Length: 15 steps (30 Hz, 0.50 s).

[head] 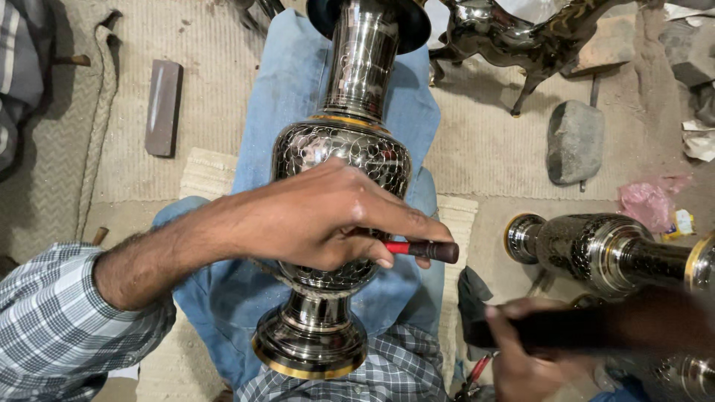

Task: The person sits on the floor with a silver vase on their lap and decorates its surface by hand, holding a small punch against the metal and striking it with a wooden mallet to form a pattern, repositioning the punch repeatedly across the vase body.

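Two hands work close: left hand (320, 216) pinches a red-banded tool (421, 249) against the vase (335, 156), right hand (532, 353), blurred, seemingly clenches a dark handle (566, 327).

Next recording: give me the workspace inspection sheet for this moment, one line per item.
Surface: woven mat on the floor.
Job's things: engraved metal vase lying across the lap; red-and-black tool.
Clutter: grey stone, flat dark block, second vase, dark metal animal figure, pink wrapper.
Grippers: left hand on the vase, gripping the tool; right hand holds a dark handle, blurred.
Cables: rope along the mat edge.
Surroundings: nothing seen.
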Each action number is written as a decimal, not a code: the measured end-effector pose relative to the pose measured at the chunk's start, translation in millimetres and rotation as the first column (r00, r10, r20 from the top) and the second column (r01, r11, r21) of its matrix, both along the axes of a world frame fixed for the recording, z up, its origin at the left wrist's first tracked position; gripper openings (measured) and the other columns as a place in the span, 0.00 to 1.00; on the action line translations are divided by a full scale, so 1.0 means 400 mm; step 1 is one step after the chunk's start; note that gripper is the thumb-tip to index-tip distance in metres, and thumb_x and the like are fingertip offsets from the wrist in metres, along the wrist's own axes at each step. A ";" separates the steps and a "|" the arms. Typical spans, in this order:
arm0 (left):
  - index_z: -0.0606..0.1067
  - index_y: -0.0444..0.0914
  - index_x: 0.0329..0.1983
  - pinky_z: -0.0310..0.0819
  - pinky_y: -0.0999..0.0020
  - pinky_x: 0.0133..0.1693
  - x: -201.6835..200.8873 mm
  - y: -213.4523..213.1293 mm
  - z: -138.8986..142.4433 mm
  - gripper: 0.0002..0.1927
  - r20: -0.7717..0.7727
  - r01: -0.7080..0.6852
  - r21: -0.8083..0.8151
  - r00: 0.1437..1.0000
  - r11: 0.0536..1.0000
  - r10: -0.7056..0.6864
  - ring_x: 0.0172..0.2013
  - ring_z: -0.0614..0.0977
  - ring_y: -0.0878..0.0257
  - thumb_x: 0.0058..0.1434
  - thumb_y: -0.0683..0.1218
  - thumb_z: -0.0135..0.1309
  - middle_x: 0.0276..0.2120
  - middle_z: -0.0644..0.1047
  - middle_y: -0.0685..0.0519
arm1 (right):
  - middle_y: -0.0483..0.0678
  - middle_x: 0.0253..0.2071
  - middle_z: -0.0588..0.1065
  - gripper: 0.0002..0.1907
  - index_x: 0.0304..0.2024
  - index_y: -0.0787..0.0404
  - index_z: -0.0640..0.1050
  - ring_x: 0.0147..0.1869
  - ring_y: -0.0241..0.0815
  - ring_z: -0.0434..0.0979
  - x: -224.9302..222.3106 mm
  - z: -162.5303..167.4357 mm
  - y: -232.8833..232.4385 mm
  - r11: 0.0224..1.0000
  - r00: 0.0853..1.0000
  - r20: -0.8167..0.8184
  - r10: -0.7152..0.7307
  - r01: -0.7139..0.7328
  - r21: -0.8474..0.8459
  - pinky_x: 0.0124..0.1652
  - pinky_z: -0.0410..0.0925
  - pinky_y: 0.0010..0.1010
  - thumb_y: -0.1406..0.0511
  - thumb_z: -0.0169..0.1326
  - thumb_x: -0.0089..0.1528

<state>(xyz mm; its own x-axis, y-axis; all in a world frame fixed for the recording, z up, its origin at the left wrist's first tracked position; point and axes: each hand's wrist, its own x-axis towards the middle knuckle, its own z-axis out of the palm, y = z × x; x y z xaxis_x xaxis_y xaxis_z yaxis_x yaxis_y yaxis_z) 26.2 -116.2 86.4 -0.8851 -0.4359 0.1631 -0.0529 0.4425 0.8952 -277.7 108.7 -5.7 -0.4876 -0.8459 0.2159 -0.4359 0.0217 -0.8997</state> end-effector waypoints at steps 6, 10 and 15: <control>0.77 0.50 0.62 0.66 0.64 0.16 -0.007 0.000 0.003 0.26 0.000 0.015 -0.012 1.000 1.000 -0.015 0.16 0.76 0.65 0.59 0.48 0.61 0.52 0.84 0.55 | 0.50 0.35 0.76 0.20 0.43 0.65 0.74 0.40 0.32 0.76 -0.018 0.037 -0.012 0.984 0.951 -0.300 0.078 -0.025 0.177 0.42 0.71 0.24 0.82 0.66 0.54; 0.75 0.50 0.63 0.74 0.64 0.25 -0.014 -0.012 0.015 0.25 -0.082 0.111 0.010 0.991 0.994 -0.110 0.33 0.85 0.71 0.60 0.46 0.59 0.52 0.84 0.55 | 0.45 0.34 0.77 0.20 0.44 0.65 0.74 0.35 0.29 0.75 0.009 0.013 -0.024 0.986 0.989 -0.148 0.002 0.022 0.164 0.36 0.69 0.21 0.77 0.66 0.52; 0.76 0.49 0.64 0.66 0.57 0.25 -0.031 -0.028 0.045 0.26 -0.006 0.300 0.064 0.954 0.952 -0.300 0.28 0.83 0.69 0.60 0.43 0.58 0.43 0.87 0.56 | 0.49 0.32 0.75 0.12 0.32 0.61 0.76 0.38 0.40 0.76 0.031 0.010 -0.011 0.981 0.862 -0.471 0.187 -0.136 0.139 0.43 0.69 0.31 0.76 0.65 0.51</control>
<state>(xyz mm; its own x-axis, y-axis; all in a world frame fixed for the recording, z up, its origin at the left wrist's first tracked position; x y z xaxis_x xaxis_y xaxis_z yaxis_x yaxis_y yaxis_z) 13.6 -127.3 104.4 -0.9772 -0.1595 0.1402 0.0701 0.3809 0.9220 -265.1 104.3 -1.6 -0.2002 -0.9328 0.2997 -0.8175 -0.0096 -0.5758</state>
